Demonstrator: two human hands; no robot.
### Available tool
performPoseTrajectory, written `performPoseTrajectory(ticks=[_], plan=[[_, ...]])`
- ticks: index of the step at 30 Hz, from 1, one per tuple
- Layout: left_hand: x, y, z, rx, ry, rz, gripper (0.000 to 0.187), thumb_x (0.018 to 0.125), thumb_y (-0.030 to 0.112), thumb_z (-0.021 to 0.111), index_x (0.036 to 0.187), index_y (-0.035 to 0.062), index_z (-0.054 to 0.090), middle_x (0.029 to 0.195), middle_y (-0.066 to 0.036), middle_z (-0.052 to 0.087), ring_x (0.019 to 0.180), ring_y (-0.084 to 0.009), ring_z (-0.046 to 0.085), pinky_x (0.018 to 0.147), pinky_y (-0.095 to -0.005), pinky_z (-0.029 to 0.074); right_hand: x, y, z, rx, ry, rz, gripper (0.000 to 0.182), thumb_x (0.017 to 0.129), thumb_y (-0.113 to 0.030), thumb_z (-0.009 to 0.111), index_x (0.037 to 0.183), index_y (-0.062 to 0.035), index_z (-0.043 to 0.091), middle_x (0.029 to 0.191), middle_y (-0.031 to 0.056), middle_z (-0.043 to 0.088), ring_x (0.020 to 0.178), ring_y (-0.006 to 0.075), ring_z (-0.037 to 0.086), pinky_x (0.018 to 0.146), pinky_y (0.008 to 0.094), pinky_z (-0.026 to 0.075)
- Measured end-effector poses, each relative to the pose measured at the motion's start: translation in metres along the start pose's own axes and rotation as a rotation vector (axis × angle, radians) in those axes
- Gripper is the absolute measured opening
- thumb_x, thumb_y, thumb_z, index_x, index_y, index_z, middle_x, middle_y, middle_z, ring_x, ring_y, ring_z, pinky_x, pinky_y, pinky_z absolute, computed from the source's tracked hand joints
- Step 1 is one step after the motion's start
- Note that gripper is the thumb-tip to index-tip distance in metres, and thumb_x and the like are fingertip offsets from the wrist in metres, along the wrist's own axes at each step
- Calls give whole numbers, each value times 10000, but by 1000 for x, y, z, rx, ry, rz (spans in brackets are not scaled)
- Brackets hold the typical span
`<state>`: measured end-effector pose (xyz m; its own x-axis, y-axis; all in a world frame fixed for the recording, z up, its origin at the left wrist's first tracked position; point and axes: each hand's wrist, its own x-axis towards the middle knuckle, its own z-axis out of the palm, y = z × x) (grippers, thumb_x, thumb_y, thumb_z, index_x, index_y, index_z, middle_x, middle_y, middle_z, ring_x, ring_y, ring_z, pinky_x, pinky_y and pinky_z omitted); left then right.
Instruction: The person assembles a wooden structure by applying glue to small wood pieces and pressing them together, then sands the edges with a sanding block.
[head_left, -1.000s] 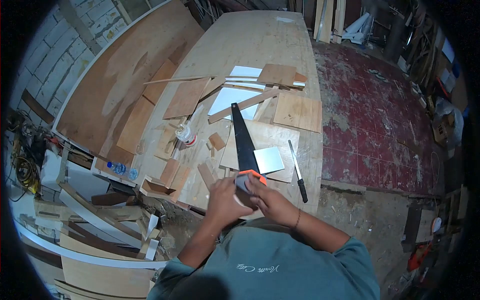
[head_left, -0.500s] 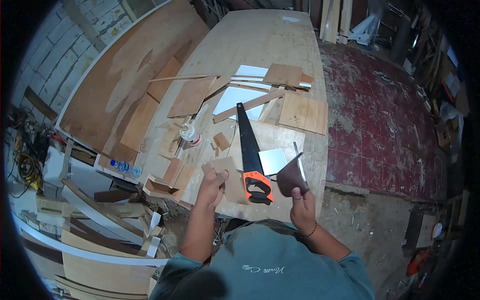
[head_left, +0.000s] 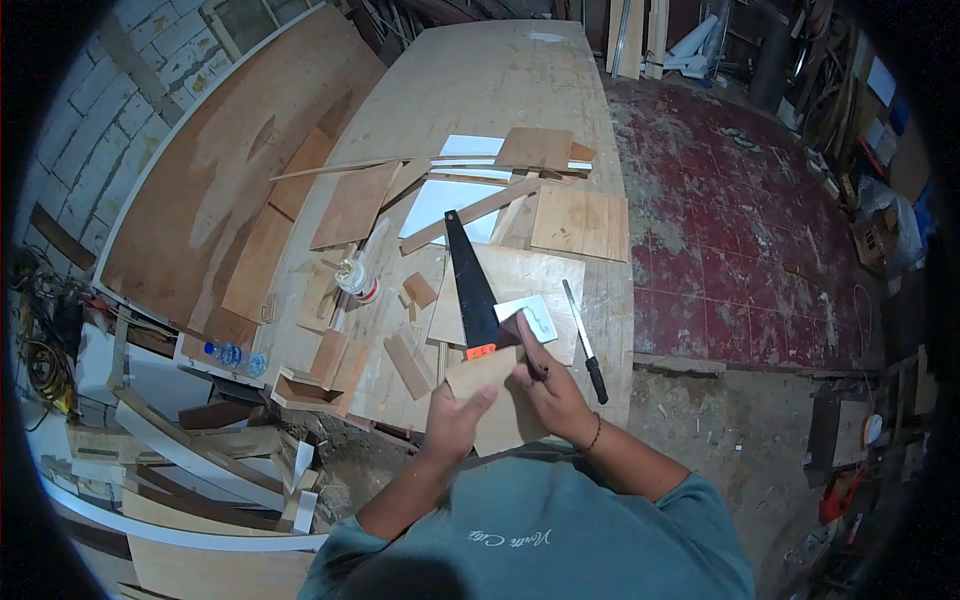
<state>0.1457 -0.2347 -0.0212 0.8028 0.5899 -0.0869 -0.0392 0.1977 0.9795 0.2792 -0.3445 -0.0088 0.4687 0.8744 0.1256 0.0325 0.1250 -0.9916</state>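
My left hand (head_left: 458, 425) is closed on a flat tan piece of wood (head_left: 505, 425), gripping it near my body at the table's front edge. In my right hand (head_left: 558, 402) is a bent brown sheet of sandpaper (head_left: 532, 345), pinched right at the wood's upper right edge. Beyond them lies a handsaw (head_left: 468, 275) with a black blade; its orange handle is mostly hidden behind the wood. A small white square piece (head_left: 537, 322) sits beside the blade, partly covered by the sandpaper. To the right rests a thin metal tool with a black handle (head_left: 597, 380).
Wood offcuts and boards (head_left: 580, 222) lie across the table (head_left: 490, 75). A clear bottle with a red label (head_left: 357, 282) stands at left, near a small open wooden box (head_left: 305, 392). A large panel (head_left: 230, 160) leans along the left side.
My hands have come together, bringing the sandpaper to the wood. The wood has moved right, over the saw handle. The view has shifted slightly right.
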Motion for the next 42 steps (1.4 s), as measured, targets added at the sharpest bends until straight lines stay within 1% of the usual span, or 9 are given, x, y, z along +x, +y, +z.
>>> performPoseTrajectory(ticks=[3,6,11,25,29,34,37,39,42], plan=[[3,8,-3,2,150,-23,333,876,23,574,1197,-35,506,1102,-123,617,952,-199,631,823,-328,526,0,-8,8,72,-22,137,786,755,146,362,1484,-85,181,1493,205,267,1339,270,346,1052,330,316],[15,42,-10,-174,233,-68,325,873,23,578,1186,-27,510,1099,-112,617,955,-185,624,818,-305,511,-15,6,26,-312,-165,-249,806,729,152,353,1479,-99,197,1527,242,92,1409,367,170,1101,365,247],[-4,9,4,179,81,63,294,864,153,640,1099,-12,576,978,-73,635,876,-134,596,792,-282,471,10,8,10,-337,-31,-315,827,715,139,403,1479,-102,199,1514,277,81,1407,397,140,1129,374,163],[11,48,-43,-311,233,53,368,831,26,610,1186,-20,523,1104,-97,618,984,-170,608,868,-305,484,8,-10,55,-294,-215,-250,680,844,61,460,1467,-78,228,1529,227,102,1424,337,121,1135,371,129],[-13,18,-27,114,155,68,448,842,60,618,1255,-24,466,1087,-96,599,939,-164,591,858,-304,488,27,-12,44,-301,-95,-320,710,818,80,474,1465,-97,240,1498,259,181,1394,389,189,1101,367,242],[5,48,-43,-373,218,52,410,845,81,638,1216,-15,491,1074,-85,597,933,-164,590,835,-303,475,5,-14,52,-227,-210,-217,656,858,52,436,1467,-84,235,1492,234,217,1390,351,225,1115,356,190],[-6,15,-29,-211,252,23,386,845,79,632,1193,-16,496,1078,-83,597,929,-159,595,835,-291,470,24,-19,41,-362,-242,-227,644,873,55,444,1468,-80,237,1503,215,205,1393,323,238,1115,347,180],[-12,15,-18,-17,147,1,411,839,59,628,1210,-16,468,1086,-92,597,928,-163,600,828,-299,485,47,-33,27,-145,-117,-206,665,859,101,390,1468,-117,234,1509,254,143,1365,400,259,1036,340,359],[15,13,-47,-337,334,96,385,870,64,583,1228,-18,466,1112,-93,592,963,-190,606,856,-314,486,12,-23,39,-256,-193,-282,691,839,131,370,1464,-140,252,1499,250,183,1339,364,329,1008,315,391]])
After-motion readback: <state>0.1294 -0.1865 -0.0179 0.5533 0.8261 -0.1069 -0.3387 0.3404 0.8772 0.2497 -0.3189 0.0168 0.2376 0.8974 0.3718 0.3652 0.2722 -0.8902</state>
